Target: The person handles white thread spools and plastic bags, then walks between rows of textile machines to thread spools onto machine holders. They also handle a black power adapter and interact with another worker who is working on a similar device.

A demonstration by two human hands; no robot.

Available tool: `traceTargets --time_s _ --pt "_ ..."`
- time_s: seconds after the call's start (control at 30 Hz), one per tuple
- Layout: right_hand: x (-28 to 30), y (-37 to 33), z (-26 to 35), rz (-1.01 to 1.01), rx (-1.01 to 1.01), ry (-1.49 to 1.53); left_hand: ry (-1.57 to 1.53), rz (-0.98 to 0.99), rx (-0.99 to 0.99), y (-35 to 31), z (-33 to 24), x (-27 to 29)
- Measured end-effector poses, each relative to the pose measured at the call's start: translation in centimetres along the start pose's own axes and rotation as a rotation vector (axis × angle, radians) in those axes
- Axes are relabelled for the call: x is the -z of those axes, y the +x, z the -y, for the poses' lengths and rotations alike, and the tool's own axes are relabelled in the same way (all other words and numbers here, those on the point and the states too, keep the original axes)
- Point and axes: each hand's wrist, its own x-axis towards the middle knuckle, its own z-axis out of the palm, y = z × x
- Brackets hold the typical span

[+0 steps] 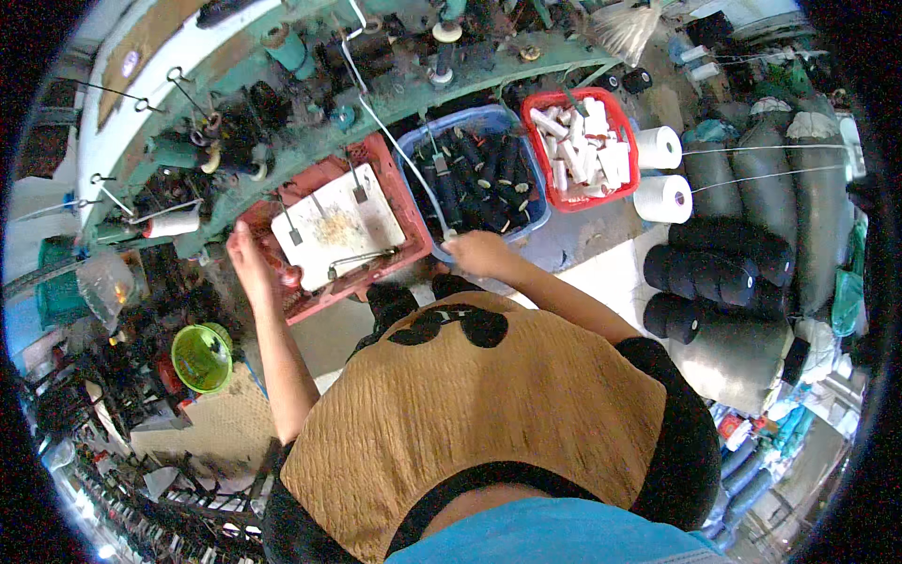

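Observation:
My left hand (248, 258) is at the left rim of a red plastic crate (387, 157), its fingers stretched upward and apparently holding nothing. A white board (334, 218) with yellowish crumbs lies across that crate, and a thin metal tool (362, 258) rests on its near edge. Closed round the lower end of a long, bent, pale rod (399, 150) is my right hand (476, 254). This rod comes down from the green machine frame (329, 141). Beside the right hand stands a blue basket (536, 202) full of dark thread bobbins (481, 174).
A red basket (633, 141) holds white bobbins (573, 141). Two white thread cones (662, 199) stand to its right, with black yarn cones (700, 273) and grey sacks (816, 216) beyond. At the left are a lime-green bucket (202, 358) and dark machinery.

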Motion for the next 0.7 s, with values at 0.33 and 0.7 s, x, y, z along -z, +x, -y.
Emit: traceTargets --time_s 0.33,0.7 --pt "17.8 1.4 7.8 0.264 0.495 1.234 0.272 1.043 -0.244 -6.8 -9.9 -3.3" --pt "19.4 5.4 12.8 0.238 0.907 0.336 0.344 0.381 -0.197 -3.0 -8.2 0.8"
